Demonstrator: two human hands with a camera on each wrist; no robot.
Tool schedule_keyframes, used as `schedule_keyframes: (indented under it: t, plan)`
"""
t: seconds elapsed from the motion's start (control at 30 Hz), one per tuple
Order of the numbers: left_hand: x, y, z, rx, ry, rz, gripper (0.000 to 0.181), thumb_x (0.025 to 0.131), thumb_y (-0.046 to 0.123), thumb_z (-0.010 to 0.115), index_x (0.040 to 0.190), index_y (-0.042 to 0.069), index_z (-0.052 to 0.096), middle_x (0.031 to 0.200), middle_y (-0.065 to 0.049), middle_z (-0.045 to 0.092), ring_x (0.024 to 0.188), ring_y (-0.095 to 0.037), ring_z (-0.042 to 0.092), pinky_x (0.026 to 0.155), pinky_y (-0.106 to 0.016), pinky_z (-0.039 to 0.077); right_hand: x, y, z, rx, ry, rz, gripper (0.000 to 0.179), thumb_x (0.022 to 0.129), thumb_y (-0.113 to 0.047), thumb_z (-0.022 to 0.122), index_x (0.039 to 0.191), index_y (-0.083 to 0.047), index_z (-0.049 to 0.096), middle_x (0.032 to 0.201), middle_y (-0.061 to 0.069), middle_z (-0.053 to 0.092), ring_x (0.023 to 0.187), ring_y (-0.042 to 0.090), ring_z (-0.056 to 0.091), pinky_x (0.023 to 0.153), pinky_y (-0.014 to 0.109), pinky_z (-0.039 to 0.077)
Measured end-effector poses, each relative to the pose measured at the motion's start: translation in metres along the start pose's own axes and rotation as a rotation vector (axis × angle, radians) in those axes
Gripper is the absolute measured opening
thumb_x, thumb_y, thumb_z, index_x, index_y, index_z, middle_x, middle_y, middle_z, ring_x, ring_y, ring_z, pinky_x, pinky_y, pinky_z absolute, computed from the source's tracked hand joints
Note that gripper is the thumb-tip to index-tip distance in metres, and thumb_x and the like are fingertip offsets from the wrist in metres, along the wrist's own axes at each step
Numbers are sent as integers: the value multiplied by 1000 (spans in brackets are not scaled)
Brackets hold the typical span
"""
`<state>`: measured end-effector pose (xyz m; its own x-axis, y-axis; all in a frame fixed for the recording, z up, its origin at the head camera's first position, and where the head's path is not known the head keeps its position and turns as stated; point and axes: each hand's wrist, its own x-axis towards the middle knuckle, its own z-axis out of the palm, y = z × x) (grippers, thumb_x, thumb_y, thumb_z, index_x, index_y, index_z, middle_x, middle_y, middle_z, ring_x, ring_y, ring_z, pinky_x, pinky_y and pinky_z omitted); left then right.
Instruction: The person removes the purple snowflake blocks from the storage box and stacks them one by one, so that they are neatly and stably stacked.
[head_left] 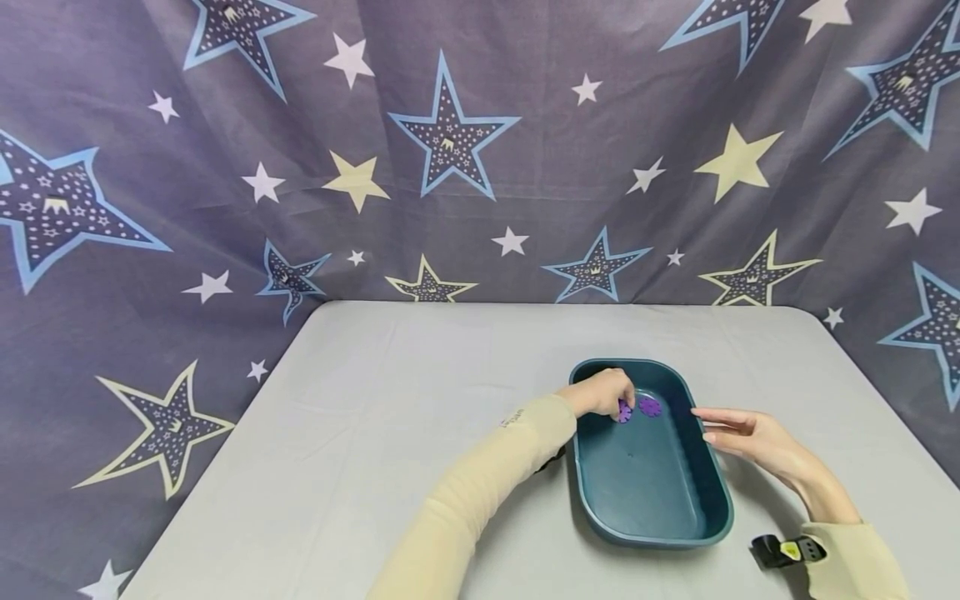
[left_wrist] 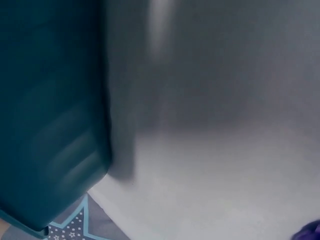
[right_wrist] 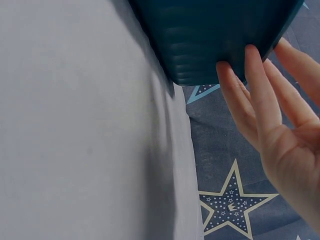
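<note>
A dark teal plastic basin (head_left: 637,479) stands on the table. Over its far left rim reaches my left hand (head_left: 606,392), pinching a small purple flower-shaped piece (head_left: 624,412) low inside. A second purple flower-shaped piece (head_left: 650,407) lies on the basin floor just to the right of it. My right hand (head_left: 761,442) touches the basin's outer right side with nearly straight fingers. In the right wrist view, the fingertips (right_wrist: 252,52) rest against the basin wall (right_wrist: 200,45). The left wrist view shows the basin's outer wall (left_wrist: 50,110), but not what the left hand holds.
A pale grey cloth covers the table (head_left: 360,433). Behind and beside it hangs a dark curtain (head_left: 480,233) with stars. A black strap device (head_left: 783,552) sits at the right wrist. Something dark purple (left_wrist: 309,232) shows at the corner of the left wrist view.
</note>
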<state>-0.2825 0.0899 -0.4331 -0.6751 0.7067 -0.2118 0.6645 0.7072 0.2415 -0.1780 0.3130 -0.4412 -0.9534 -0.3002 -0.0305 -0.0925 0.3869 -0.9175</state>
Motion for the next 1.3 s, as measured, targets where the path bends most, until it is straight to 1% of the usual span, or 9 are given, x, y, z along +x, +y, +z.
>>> schedule_keyframes:
  t: [0.2,0.33,0.5,0.6,0.73,1.0,1.3]
  plan:
    - [-3,-2,-3,-59,12,-7,21,76,1,67,92,14,68,95,5,63,89,-4,55,69,-9,43,-1,-1,1,-4,5,15,47,84,-16,61,121,10,47,104,-19,59,89,2,59,76,10,42]
    - [-3,-3,-4,-58,25,10,24,77,-4,62,91,14,70,92,5,64,82,-2,55,65,-8,42,-1,-2,0,-6,8,13,47,84,-16,61,121,9,47,104,-19,59,90,1,59,76,10,42]
    - [-6,-3,-5,-67,24,32,27,80,-7,55,91,14,70,93,5,65,81,-1,55,65,-7,41,-1,-2,0,-13,12,19,47,83,-16,61,121,9,47,103,-20,59,89,1,58,75,10,42]
    - [-9,-3,-6,-85,27,46,28,81,-7,53,91,12,70,94,5,65,82,-1,56,65,-6,41,-1,-3,0,-20,15,27,48,83,-17,61,121,9,47,103,-20,59,89,0,58,75,10,42]
    - [-13,-2,-7,-116,31,56,27,81,-7,53,91,11,71,93,4,66,82,-2,56,66,-7,42,-2,-3,0,-21,11,26,48,83,-17,61,122,8,47,104,-20,59,90,0,58,75,10,42]
    - [-19,-2,-10,-179,41,55,27,80,-8,54,90,11,70,89,4,65,80,-2,55,65,-8,41,-2,-3,1,4,6,11,46,84,-14,60,121,9,47,104,-20,59,90,0,58,76,10,42]
    - [-27,-3,-17,-220,74,112,23,80,-3,58,93,12,70,90,4,66,78,1,57,65,-7,42,-1,-4,1,-17,15,25,47,83,-17,61,122,8,48,104,-20,59,89,0,58,75,11,43]
